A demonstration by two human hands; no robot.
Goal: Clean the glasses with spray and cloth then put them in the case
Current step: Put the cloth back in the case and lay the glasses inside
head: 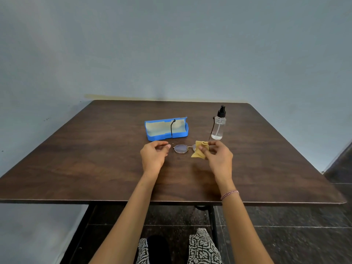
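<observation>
Thin gold-rimmed glasses (180,149) sit in the middle of the dark wooden table (95,159), temples unfolded and pointing away from me. My right hand (217,157) pinches a yellow cloth (199,152) over the right lens, which is hidden by it. Just left of the frame's left end is my left hand (154,157), fingers loosely curled with a small gap to the frame and nothing in them. Behind the glasses a blue case (165,137) lies open with a pale lining. A clear spray bottle (219,126) with a black pump stands upright at the back right.
The table's back edge meets a grey-blue wall (171,54). Its front edge (171,201) is close to me, with my patterned knees and black metal table legs below it. Bare wood lies to both sides of the objects.
</observation>
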